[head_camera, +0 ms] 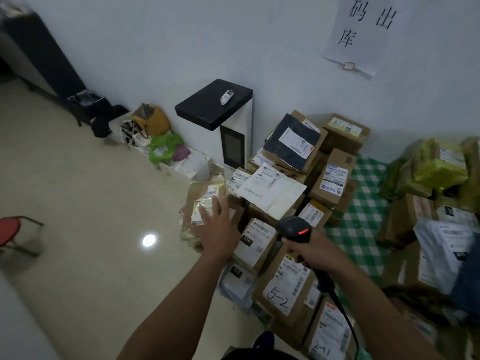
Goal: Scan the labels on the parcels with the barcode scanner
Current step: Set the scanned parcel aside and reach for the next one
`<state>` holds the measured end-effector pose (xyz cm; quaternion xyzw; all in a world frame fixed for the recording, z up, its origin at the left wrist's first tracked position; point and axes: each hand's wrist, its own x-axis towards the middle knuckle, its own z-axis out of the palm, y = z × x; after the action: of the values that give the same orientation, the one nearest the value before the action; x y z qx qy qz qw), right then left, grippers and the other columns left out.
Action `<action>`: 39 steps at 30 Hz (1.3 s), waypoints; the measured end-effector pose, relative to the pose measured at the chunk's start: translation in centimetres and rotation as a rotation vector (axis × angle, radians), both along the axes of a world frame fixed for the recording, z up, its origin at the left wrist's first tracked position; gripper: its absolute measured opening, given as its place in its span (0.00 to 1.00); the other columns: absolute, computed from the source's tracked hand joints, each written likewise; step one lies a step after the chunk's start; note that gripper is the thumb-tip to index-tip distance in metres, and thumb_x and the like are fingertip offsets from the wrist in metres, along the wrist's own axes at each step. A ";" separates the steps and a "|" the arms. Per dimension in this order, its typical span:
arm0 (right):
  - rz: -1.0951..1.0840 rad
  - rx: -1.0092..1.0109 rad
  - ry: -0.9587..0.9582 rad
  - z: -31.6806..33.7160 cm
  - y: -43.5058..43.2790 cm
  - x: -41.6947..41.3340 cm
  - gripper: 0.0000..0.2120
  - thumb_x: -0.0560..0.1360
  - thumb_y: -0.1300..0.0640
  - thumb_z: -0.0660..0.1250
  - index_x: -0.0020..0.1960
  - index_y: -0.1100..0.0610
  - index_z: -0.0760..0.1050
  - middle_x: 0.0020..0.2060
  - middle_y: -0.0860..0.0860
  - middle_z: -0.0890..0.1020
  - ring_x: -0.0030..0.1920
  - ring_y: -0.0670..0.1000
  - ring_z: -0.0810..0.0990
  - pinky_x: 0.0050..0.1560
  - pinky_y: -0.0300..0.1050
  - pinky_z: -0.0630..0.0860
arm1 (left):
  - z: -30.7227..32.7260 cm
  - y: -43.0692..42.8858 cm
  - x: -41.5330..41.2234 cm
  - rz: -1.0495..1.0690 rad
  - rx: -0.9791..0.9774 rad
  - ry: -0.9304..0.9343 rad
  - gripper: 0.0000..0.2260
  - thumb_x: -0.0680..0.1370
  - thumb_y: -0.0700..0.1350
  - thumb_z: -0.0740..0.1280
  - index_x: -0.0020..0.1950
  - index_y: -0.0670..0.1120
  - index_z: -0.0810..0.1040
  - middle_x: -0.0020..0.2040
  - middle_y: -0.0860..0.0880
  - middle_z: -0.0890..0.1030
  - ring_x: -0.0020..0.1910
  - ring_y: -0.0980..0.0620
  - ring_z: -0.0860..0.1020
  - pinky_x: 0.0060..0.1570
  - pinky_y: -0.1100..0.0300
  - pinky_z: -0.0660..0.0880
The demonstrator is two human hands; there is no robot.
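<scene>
A heap of cardboard parcels with white labels lies on the floor before me, among them a box marked 5-2 (285, 287) and a white padded envelope (272, 196) on top. My right hand (314, 252) grips a black barcode scanner (294, 228) whose red light glows; its head points toward the middle of the heap. My left hand (217, 229) is spread flat with straight fingers over a brown parcel wrapped in clear plastic (205, 203) at the heap's left edge.
A white machine with a black top (215, 105) stands against the wall behind the heap. Bags (161, 141) lie to its left. More parcels and green bags (436, 165) pile up on the right on a green checked cloth (363, 216). A red stool (10, 229) stands far left.
</scene>
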<state>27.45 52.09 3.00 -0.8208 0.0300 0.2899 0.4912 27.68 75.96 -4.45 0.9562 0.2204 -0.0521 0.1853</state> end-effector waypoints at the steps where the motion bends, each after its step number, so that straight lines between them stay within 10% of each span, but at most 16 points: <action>1: 0.019 -0.014 0.009 -0.1 0.2 -0.1 0.12 0.77 0.49 0.74 0.59 0.48 0.78 0.44 0.51 0.87 0.40 0.48 0.85 0.41 0.44 0.80 | 0.0 0.1 -0.4 -0.006 -0.026 -0.030 0.41 0.80 0.54 0.66 0.81 0.63 0.38 0.84 0.53 0.48 0.82 0.37 0.49 0.70 0.20 0.46; 17: -0.080 0.041 -0.076 0.5 -2.0 -1.6 0.07 0.78 0.49 0.74 0.53 0.44 0.78 0.45 0.51 0.87 0.42 0.51 0.86 0.42 0.44 0.81 | 1.9 -3.1 -3.1 -0.243 -0.008 -0.207 0.30 0.80 0.44 0.65 0.81 0.53 0.62 0.82 0.49 0.58 0.83 0.45 0.46 0.78 0.35 0.37; 27: -0.483 0.018 -0.202 2.7 -12.9 -6.1 0.03 0.80 0.53 0.70 0.53 0.47 0.78 0.44 0.49 0.84 0.38 0.49 0.83 0.33 0.34 0.77 | 3.2 -18.3 1.4 -0.817 -0.271 -0.269 0.20 0.82 0.45 0.63 0.74 0.49 0.72 0.74 0.50 0.71 0.72 0.49 0.69 0.72 0.51 0.69; 35: -0.860 -0.091 -0.324 2.3 -22.7 -10.6 0.16 0.78 0.50 0.73 0.65 0.50 0.79 0.50 0.46 0.86 0.51 0.48 0.84 0.54 0.51 0.81 | 5.0 -35.1 4.6 -1.209 -0.208 -0.185 0.18 0.83 0.49 0.64 0.72 0.48 0.74 0.71 0.48 0.73 0.68 0.45 0.72 0.63 0.47 0.75; 39: -0.951 -0.104 -0.330 2.4 -25.8 -12.1 0.10 0.79 0.53 0.72 0.60 0.49 0.79 0.47 0.46 0.85 0.42 0.40 0.84 0.40 0.38 0.76 | 5.7 -41.1 4.8 -1.224 -0.249 -0.056 0.15 0.82 0.59 0.62 0.63 0.51 0.76 0.63 0.48 0.78 0.63 0.44 0.75 0.58 0.47 0.76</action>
<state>15.35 26.28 5.43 -0.7744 0.3371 -0.1013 0.5257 32.48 34.84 1.24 0.8814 -0.3800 -0.1490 0.2377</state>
